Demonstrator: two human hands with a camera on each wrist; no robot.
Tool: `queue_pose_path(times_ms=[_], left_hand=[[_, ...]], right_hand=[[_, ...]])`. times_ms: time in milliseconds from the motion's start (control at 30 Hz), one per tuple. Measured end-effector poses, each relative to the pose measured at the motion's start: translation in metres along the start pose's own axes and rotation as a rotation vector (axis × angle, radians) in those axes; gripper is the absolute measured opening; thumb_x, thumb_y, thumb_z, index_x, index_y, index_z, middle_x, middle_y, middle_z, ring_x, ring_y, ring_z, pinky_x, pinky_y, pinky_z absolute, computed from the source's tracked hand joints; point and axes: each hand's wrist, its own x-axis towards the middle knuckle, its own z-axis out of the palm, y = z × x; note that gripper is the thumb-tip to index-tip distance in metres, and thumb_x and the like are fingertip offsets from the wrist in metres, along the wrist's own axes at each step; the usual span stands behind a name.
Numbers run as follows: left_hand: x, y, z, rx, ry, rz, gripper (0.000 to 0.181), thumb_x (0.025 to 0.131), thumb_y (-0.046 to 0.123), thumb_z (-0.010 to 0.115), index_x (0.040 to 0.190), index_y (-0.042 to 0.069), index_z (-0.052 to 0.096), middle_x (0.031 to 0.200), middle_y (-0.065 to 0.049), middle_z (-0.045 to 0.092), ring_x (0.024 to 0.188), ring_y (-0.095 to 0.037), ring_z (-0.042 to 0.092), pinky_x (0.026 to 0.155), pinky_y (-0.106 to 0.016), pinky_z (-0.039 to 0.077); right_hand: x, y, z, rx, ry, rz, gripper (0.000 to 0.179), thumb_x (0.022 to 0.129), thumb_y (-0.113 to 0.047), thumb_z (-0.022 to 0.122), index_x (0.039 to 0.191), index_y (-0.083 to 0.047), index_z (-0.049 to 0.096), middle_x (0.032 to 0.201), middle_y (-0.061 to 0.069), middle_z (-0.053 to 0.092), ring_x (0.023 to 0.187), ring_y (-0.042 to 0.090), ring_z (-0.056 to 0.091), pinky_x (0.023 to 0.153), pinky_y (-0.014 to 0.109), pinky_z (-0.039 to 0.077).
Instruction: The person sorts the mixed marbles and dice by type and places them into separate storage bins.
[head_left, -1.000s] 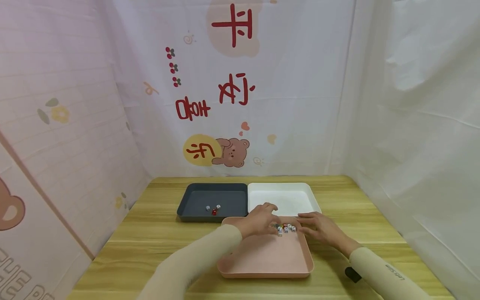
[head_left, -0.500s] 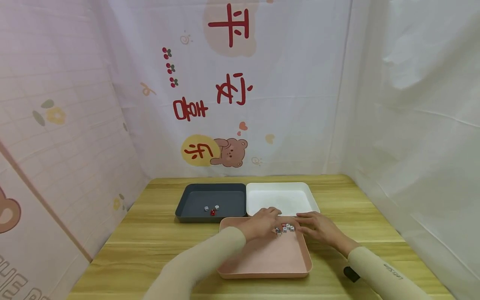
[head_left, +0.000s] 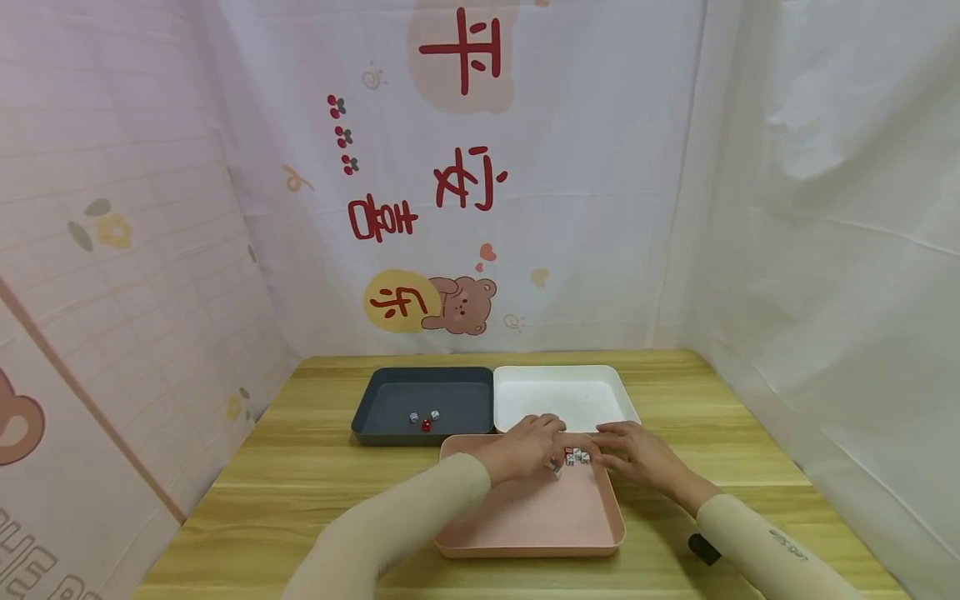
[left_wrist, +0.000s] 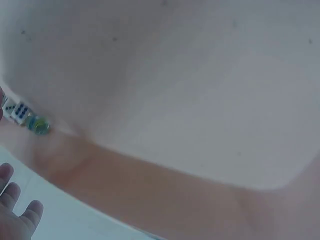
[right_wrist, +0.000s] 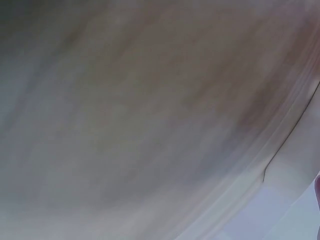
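Observation:
My left hand (head_left: 528,446) reaches over the back of the pink tray (head_left: 532,521), right at a small row of dice. In the left wrist view its fingers (left_wrist: 31,216) spread outside the tray wall. A fingertip at the left edge overlaps a white die (left_wrist: 20,112) with blue pips, next to a clear greenish die (left_wrist: 39,125). Beneath the left hand in the head view shows a small die (head_left: 556,468), partly covered. White and red dice (head_left: 576,456) lie between the hands. My right hand (head_left: 637,454) rests at the tray's back right corner, fingers extended.
Behind the pink tray stand a dark grey tray (head_left: 390,396) with two white dice and a red die (head_left: 427,425), and a white tray (head_left: 562,400). A black object (head_left: 703,548) lies beside the right sleeve. Printed cloth walls (head_left: 600,208) surround the wooden table (head_left: 300,500).
My left hand has shifted slightly right and lowered towards the dice, covering more of them. The dice under it have moved a little left. My right hand stays in place.

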Motion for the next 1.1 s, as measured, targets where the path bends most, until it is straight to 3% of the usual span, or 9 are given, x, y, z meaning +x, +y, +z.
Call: queue_pose_path(times_ms=[133, 233, 500, 633, 800, 900, 1100], left_hand=[[-0.005, -0.005, -0.01, -0.022, -0.006, -0.042, 0.019, 0.09, 0.045, 0.072, 0.106, 0.036, 0.071, 0.144, -0.004, 0.046, 0.139, -0.019, 0.035, 0.11, -0.038, 0.035], [-0.013, -0.015, -0.021, -0.017, -0.027, -0.084, 0.016, 0.091, 0.044, 0.071, 0.102, 0.033, 0.075, 0.145, -0.005, 0.045, 0.14, -0.02, 0.033, 0.111, -0.038, 0.034], [-0.043, -0.068, -0.035, -0.091, 0.059, -0.222, 0.016, 0.091, 0.038, 0.073, 0.1, 0.026, 0.077, 0.141, -0.011, 0.049, 0.135, -0.028, 0.04, 0.108, -0.046, 0.037], [-0.062, -0.097, -0.033, -0.202, 0.082, -0.372, 0.013, 0.09, 0.035, 0.074, 0.096, 0.024, 0.076, 0.143, -0.014, 0.047, 0.134, -0.032, 0.04, 0.11, -0.051, 0.033], [-0.09, -0.126, -0.026, -0.264, 0.071, -0.561, 0.012, 0.09, 0.034, 0.073, 0.093, 0.023, 0.075, 0.146, -0.015, 0.045, 0.137, -0.034, 0.036, 0.112, -0.056, 0.028], [-0.109, -0.141, -0.021, -0.254, 0.055, -0.635, 0.013, 0.09, 0.033, 0.074, 0.094, 0.02, 0.075, 0.145, -0.017, 0.045, 0.137, -0.037, 0.036, 0.111, -0.058, 0.028], [-0.144, -0.164, -0.011, -0.214, 0.021, -0.725, 0.017, 0.09, 0.031, 0.074, 0.097, 0.016, 0.075, 0.141, -0.023, 0.047, 0.133, -0.042, 0.039, 0.106, -0.062, 0.032]], right_hand=[[0.0, 0.0, 0.001, -0.021, 0.017, 0.005, 0.031, 0.088, -0.023, 0.076, 0.116, -0.009, 0.075, 0.115, 0.014, 0.066, 0.106, 0.035, 0.062, 0.088, 0.053, 0.05], [-0.001, 0.0, 0.001, -0.012, 0.004, 0.021, 0.032, 0.089, -0.024, 0.076, 0.117, -0.009, 0.075, 0.115, 0.013, 0.066, 0.106, 0.034, 0.061, 0.088, 0.052, 0.051], [0.0, -0.001, -0.004, -0.003, -0.019, 0.012, 0.03, 0.09, -0.022, 0.074, 0.117, -0.009, 0.074, 0.115, 0.014, 0.066, 0.106, 0.034, 0.062, 0.087, 0.052, 0.051], [0.0, -0.001, -0.004, -0.01, -0.019, -0.003, 0.03, 0.09, -0.022, 0.074, 0.118, -0.009, 0.074, 0.116, 0.014, 0.066, 0.106, 0.035, 0.062, 0.087, 0.053, 0.051], [0.0, 0.0, -0.003, -0.007, -0.033, 0.0, 0.03, 0.092, -0.024, 0.072, 0.12, -0.011, 0.073, 0.118, 0.014, 0.066, 0.107, 0.035, 0.061, 0.087, 0.053, 0.051], [0.0, 0.001, -0.002, -0.003, -0.032, 0.006, 0.03, 0.093, -0.024, 0.071, 0.12, -0.012, 0.073, 0.118, 0.014, 0.066, 0.107, 0.034, 0.062, 0.087, 0.053, 0.051], [-0.002, 0.002, -0.002, -0.007, -0.023, 0.017, 0.031, 0.092, -0.025, 0.071, 0.12, -0.012, 0.073, 0.118, 0.013, 0.066, 0.106, 0.034, 0.062, 0.087, 0.054, 0.051]])
